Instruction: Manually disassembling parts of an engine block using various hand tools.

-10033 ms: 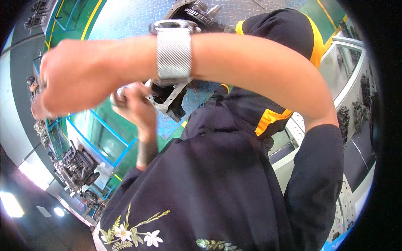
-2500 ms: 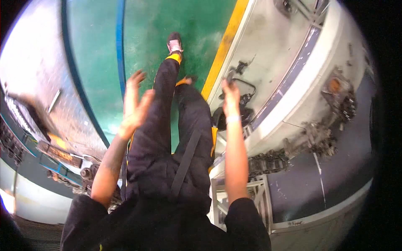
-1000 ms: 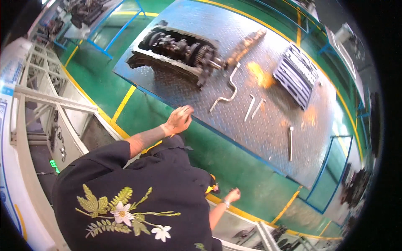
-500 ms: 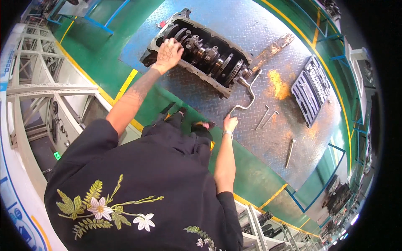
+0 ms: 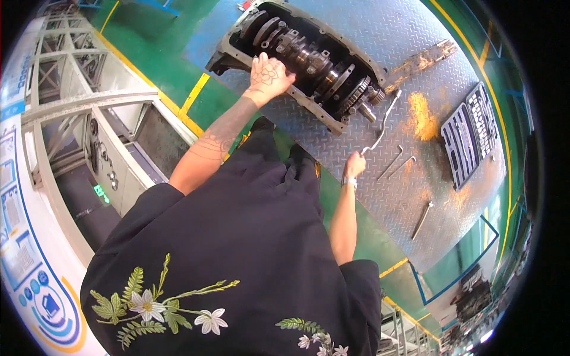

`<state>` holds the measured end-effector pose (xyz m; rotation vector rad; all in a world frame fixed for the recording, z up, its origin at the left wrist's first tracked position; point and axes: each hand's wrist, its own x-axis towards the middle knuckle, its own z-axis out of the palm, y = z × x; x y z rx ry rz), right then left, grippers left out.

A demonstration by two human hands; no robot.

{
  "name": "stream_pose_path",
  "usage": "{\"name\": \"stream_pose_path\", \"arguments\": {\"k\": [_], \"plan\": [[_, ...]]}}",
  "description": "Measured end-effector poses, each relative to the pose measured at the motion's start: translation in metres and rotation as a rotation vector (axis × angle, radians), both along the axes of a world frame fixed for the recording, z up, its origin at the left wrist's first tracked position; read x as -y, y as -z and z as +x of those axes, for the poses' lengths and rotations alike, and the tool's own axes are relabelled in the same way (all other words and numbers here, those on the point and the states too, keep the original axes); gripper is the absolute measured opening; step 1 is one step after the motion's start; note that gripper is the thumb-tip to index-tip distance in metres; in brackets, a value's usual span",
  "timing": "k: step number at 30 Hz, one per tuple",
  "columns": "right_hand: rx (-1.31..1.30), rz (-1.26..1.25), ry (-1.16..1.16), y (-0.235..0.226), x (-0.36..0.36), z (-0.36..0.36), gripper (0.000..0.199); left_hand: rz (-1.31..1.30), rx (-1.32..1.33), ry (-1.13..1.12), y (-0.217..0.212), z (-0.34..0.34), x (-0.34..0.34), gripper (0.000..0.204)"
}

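An engine block (image 5: 312, 108) lies with its open side up, its crankshaft (image 5: 304, 56) and bearing caps showing inside. My left hand (image 5: 270, 78) is closed over the block's near rim; its fingertips are partly hidden inside the edge. In my right hand (image 5: 355, 166) is the near end of a bent speed brace (image 5: 383, 127), a silver crank-shaped wrench. The brace's far end points away, to the right of the crankshaft's nose (image 5: 368, 113) and apart from it.
Two thin L-shaped hex keys (image 5: 392, 163) and a ratchet-like tool (image 5: 422, 221) lie on the diamond-plate platform (image 5: 386, 202). Farther right are an open socket set case (image 5: 469, 139) and an orange powdery stain (image 5: 423, 118). A worn wooden beam (image 5: 421, 64) sits beyond the block.
The brace's far end has moved away from the crankshaft's nose, to the right. My left hand has slid along the block's rim toward its middle. The whole view has shifted.
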<state>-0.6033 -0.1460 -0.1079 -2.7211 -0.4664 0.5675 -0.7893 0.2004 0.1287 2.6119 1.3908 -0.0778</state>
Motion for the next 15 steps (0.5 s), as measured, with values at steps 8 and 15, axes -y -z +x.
{"name": "stream_pose_path", "arguments": {"k": [8, 15], "plan": [[-0.105, 0.225, 0.602, -0.185, 0.055, -0.052, 0.059, 0.264, 0.198, 0.284, -0.034, -0.006, 0.002, 0.036], [0.184, -0.059, 0.213, -0.451, 0.044, -0.104, 0.046, -0.070, 0.914, 1.131, -0.088, 0.079, 0.115, 0.089]]}}
